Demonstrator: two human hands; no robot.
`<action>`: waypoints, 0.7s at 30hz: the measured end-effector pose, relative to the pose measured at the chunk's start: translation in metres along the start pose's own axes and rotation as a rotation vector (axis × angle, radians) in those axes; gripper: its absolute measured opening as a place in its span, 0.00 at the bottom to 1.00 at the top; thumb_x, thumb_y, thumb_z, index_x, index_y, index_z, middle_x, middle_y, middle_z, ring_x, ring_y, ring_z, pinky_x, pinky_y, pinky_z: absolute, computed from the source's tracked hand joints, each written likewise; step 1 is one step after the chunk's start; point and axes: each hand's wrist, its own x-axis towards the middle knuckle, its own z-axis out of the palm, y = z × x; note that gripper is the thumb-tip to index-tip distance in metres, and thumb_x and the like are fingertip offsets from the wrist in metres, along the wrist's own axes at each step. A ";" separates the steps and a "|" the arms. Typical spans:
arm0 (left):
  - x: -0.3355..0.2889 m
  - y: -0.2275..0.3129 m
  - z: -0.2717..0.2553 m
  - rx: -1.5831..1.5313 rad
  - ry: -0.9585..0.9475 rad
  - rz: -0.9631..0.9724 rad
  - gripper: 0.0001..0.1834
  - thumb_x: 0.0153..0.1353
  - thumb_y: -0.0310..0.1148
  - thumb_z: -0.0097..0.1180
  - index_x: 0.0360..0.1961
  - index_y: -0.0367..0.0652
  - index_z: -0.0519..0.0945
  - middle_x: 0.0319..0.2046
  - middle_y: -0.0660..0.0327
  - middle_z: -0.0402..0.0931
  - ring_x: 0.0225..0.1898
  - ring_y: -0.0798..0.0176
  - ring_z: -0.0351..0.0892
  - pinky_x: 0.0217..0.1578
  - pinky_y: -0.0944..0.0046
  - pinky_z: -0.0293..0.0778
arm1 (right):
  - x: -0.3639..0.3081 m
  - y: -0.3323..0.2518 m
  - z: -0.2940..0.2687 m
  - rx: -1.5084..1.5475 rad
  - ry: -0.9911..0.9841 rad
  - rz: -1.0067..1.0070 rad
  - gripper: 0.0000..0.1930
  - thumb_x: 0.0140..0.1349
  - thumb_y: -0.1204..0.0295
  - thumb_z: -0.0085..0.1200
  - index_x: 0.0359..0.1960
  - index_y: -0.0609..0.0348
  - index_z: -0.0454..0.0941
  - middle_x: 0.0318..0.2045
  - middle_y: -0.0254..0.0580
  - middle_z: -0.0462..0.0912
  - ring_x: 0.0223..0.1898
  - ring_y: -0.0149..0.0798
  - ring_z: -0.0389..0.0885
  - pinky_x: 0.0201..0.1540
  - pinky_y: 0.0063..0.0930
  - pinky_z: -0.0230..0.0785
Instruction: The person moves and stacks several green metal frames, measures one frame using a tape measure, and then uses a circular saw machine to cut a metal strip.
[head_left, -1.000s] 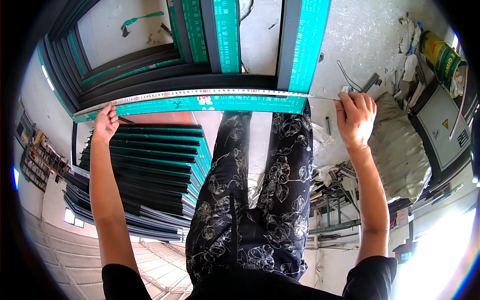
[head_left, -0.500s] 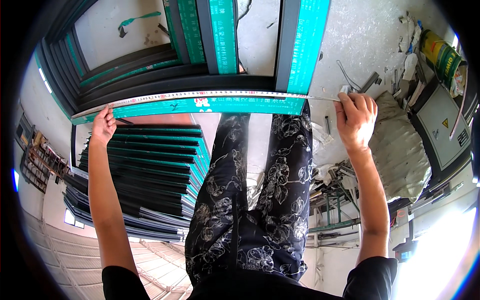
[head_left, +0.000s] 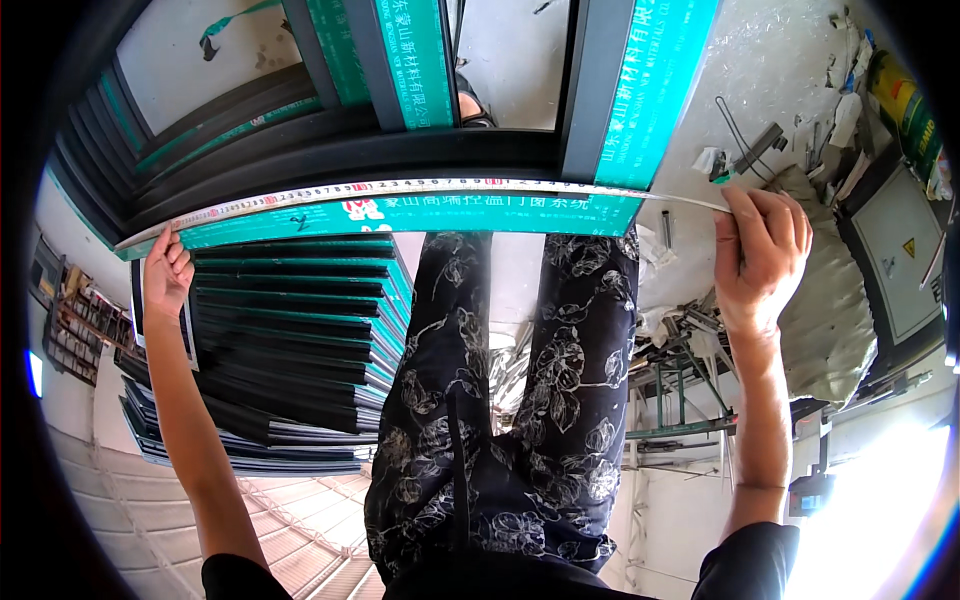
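A white tape measure blade (head_left: 430, 187) is stretched along the near edge of a dark window frame (head_left: 350, 158) faced with green printed film. My left hand (head_left: 168, 272) has its fingers closed at the blade's left part, against the frame's near left corner. Past the frame's right corner, my right hand (head_left: 762, 255) grips the other end of the blade, thumb and fingers pressed together. Between that hand and the frame the blade hangs free over the floor. No tape case can be made out in either hand.
Below the frame on the left lies a stack of dark and green profiles (head_left: 300, 330). To the right are a crumpled grey sheet (head_left: 825, 320), a grey panel with a yellow warning sign (head_left: 893, 240), a green and yellow bag (head_left: 905, 115) and scattered metal offcuts (head_left: 680, 345).
The frame appears larger and nearer in view. My left hand shows farther left and slightly lower, my right hand farther right. Both still hold the stretched blade.
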 end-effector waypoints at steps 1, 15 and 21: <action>0.000 0.001 0.000 0.002 0.002 -0.002 0.13 0.72 0.40 0.52 0.31 0.46 0.76 0.16 0.73 0.57 0.15 0.76 0.56 0.14 0.75 0.54 | -0.001 0.000 0.001 -0.017 0.010 -0.008 0.11 0.55 0.68 0.62 0.41 0.51 0.82 0.38 0.36 0.78 0.44 0.45 0.76 0.52 0.42 0.65; -0.007 0.005 0.010 -0.042 0.002 -0.020 0.13 0.72 0.39 0.52 0.31 0.45 0.76 0.15 0.74 0.56 0.15 0.76 0.55 0.14 0.75 0.52 | 0.000 0.001 0.002 -0.023 0.008 -0.005 0.11 0.57 0.68 0.61 0.42 0.52 0.83 0.38 0.36 0.78 0.45 0.46 0.76 0.53 0.43 0.65; 0.006 -0.004 0.008 -0.090 0.006 -0.060 0.14 0.70 0.42 0.54 0.29 0.48 0.75 0.15 0.74 0.54 0.15 0.77 0.57 0.14 0.76 0.52 | -0.001 -0.011 -0.017 -0.018 -0.025 0.006 0.10 0.55 0.68 0.62 0.39 0.54 0.83 0.34 0.38 0.78 0.40 0.46 0.75 0.50 0.43 0.65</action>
